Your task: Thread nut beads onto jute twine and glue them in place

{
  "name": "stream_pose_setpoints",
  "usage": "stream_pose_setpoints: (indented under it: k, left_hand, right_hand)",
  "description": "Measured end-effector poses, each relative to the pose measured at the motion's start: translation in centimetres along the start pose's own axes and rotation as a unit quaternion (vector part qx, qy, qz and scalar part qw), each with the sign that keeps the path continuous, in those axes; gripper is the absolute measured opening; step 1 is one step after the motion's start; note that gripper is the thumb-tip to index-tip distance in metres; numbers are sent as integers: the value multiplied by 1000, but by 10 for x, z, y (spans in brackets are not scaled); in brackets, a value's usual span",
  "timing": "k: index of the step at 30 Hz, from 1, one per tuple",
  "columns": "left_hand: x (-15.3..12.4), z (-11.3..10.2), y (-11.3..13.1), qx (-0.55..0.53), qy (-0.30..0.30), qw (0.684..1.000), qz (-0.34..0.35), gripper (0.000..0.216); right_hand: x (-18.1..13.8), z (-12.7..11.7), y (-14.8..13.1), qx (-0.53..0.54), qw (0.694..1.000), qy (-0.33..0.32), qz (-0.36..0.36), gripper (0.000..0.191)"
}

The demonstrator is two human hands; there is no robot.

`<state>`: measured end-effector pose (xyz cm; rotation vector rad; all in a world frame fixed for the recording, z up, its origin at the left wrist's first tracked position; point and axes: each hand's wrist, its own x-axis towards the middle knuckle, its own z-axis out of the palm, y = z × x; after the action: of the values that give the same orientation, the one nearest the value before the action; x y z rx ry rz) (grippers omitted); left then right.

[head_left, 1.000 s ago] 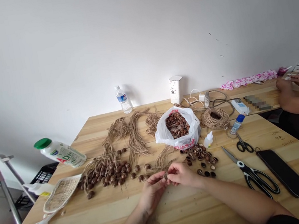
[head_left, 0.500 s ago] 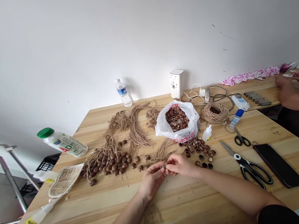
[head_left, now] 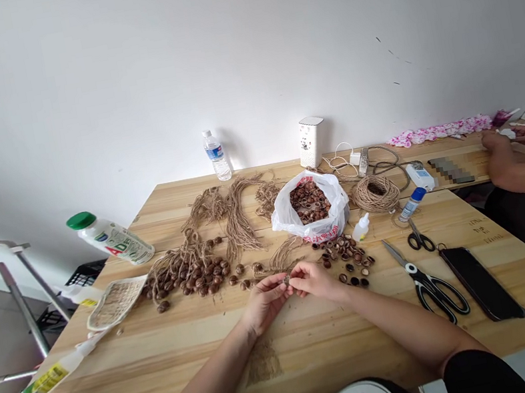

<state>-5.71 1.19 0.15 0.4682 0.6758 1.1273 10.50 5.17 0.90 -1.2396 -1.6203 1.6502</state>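
Observation:
My left hand (head_left: 267, 300) and my right hand (head_left: 313, 281) meet above the tabletop, fingertips pinched on one small brownish nutshell (head_left: 286, 280). Fingers cover most of it, so its inside is hard to see. Just beyond my hands lie thin jute strings (head_left: 287, 255) and a few round brown nuts (head_left: 239, 269). To the right of my right hand, loose half shells (head_left: 343, 250) are scattered. A white plastic bag (head_left: 286, 214) full of brown shells (head_left: 311, 201) stands open behind them, with a small white glue bottle (head_left: 361, 228) beside it.
Nuts tied to cords (head_left: 205, 273) are heaped at left, near a woven tray (head_left: 117, 302) and a squeeze bottle (head_left: 53, 379). At right lie large scissors (head_left: 424, 280), small scissors (head_left: 420, 238), a phone (head_left: 481, 283) and a twine coil (head_left: 377, 195). Another person's arm (head_left: 510, 159) rests far right.
The view has tilted slightly down, so the shirt print now shows. My hands stay together on the nutshell, with the fingers shifted only a little.

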Motion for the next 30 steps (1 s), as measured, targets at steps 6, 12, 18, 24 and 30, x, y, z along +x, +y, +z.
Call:
stream_pose_setpoints:
  k: [6,12,18,24,30]
  left_hand:
    - [0,-1,2,2,-4,1000,-3,25]
    - [2,-4,4,6,-27,1000,-13,25]
    - [4,-8,4,-2,-24,999,-23,31]
    - [4,-7,3,-10,-30,999,-6,28]
    - [4,-5,5,-32,-30,999,-20,35]
  right_hand:
    - [1,1,4,-19,1000,8,-9,14]
    - [-2,2,3,-134,987,66,-63,13]
    - [-2,3,-2,-179,976,96,-81,17]
    - [-1,4,1,-187,974,92,-84,31]
    - [2,5,3,-169,978,92,-77,34]
